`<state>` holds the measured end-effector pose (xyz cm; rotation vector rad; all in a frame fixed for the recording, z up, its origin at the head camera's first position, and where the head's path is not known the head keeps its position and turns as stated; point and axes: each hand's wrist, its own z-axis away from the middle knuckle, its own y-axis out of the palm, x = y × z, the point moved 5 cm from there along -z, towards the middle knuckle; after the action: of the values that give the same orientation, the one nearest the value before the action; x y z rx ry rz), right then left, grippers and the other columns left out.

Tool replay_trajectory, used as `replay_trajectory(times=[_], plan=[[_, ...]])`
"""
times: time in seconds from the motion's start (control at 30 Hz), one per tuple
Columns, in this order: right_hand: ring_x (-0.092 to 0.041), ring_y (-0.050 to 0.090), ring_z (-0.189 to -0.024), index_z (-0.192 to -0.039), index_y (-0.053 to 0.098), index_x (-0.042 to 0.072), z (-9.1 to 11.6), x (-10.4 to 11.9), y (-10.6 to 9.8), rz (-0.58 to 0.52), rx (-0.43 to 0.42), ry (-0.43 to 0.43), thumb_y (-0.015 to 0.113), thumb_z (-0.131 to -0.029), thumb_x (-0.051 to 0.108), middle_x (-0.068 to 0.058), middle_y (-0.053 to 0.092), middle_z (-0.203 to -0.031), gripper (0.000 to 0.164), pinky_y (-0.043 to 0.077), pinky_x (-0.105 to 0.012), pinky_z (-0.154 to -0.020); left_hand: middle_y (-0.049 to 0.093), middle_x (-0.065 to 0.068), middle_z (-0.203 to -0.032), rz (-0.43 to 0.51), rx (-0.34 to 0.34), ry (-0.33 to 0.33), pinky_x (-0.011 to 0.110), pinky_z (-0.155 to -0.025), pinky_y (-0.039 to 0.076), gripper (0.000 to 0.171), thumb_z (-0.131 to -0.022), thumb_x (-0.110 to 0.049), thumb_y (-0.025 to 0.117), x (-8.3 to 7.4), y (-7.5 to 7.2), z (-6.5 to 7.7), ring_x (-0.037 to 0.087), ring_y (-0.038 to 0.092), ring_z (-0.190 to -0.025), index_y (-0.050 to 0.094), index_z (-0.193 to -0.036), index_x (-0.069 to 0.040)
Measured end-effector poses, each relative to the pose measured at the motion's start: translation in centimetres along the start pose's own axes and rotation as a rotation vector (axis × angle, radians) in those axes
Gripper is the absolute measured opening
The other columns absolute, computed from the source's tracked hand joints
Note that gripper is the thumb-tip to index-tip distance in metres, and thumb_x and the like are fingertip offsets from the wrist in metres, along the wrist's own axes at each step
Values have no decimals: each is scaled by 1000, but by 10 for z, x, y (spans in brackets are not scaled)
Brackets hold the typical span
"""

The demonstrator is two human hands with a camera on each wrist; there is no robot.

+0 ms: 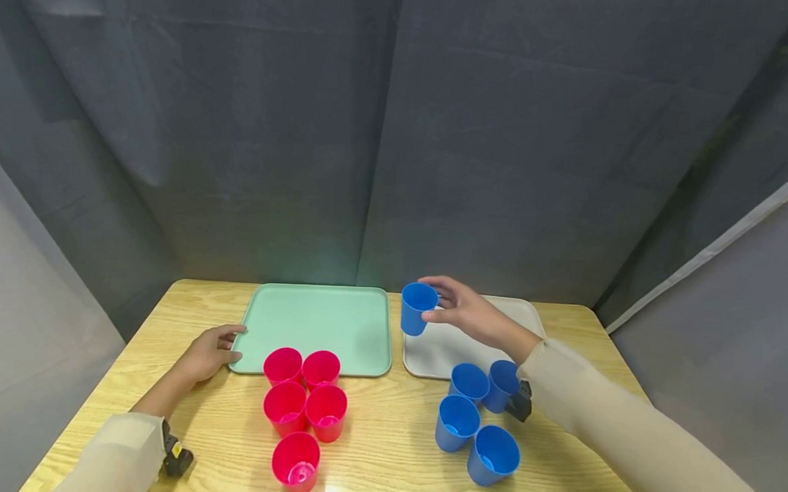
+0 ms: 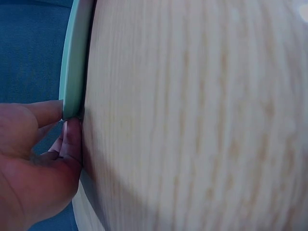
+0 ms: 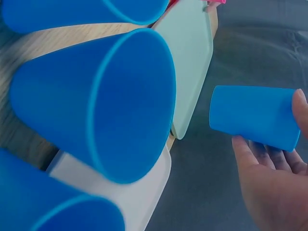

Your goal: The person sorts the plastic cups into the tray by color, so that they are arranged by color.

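My left hand touches the left edge of a pale green tray, its fingertips at the rim and front corner. The left wrist view shows those fingers against the tray's end, close to the wooden table. A blue cup is held upright in my right hand, above the left part of a whitish tray. In the right wrist view, thumb and fingers span the held cup. Several blue cups stand below the right forearm, in front of the whitish tray.
Several red cups stand together on the wooden table, in front of the green tray. The two trays lie side by side with a narrow gap. A grey curtain hangs right behind the table, with pale panels at both sides.
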<state>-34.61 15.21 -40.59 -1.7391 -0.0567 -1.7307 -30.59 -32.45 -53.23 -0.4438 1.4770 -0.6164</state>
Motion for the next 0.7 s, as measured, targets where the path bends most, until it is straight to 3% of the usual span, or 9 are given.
replay_trajectory(times=[0.23, 0.43, 0.7], plan=[[-34, 37, -151, -154, 42, 18, -19, 4, 17, -35, 30, 18, 77, -94, 22, -10, 45, -159, 70, 37, -53, -117, 54, 31, -130, 7, 2, 8, 39, -87, 54, 53, -93, 4, 68, 0, 0, 2, 39, 57, -113, 51, -143, 9], [-33, 38, -150, -153, 44, 21, -35, 11, 29, -13, 55, 18, 78, -93, 26, -7, 48, -157, 70, 37, -56, -117, 55, 31, -128, 2, -2, 13, 42, -87, 54, 53, -93, 4, 68, -3, -1, 3, 39, 57, -112, 51, -143, 10], [-31, 41, -148, -154, 42, 16, -58, 18, 43, -111, 107, 0, 76, -95, 20, -10, 50, -156, 68, 37, -52, -117, 54, 31, -130, -1, 2, 9, 43, -89, 53, 53, -93, 3, 68, -3, 0, 2, 40, 57, -113, 51, -143, 9]])
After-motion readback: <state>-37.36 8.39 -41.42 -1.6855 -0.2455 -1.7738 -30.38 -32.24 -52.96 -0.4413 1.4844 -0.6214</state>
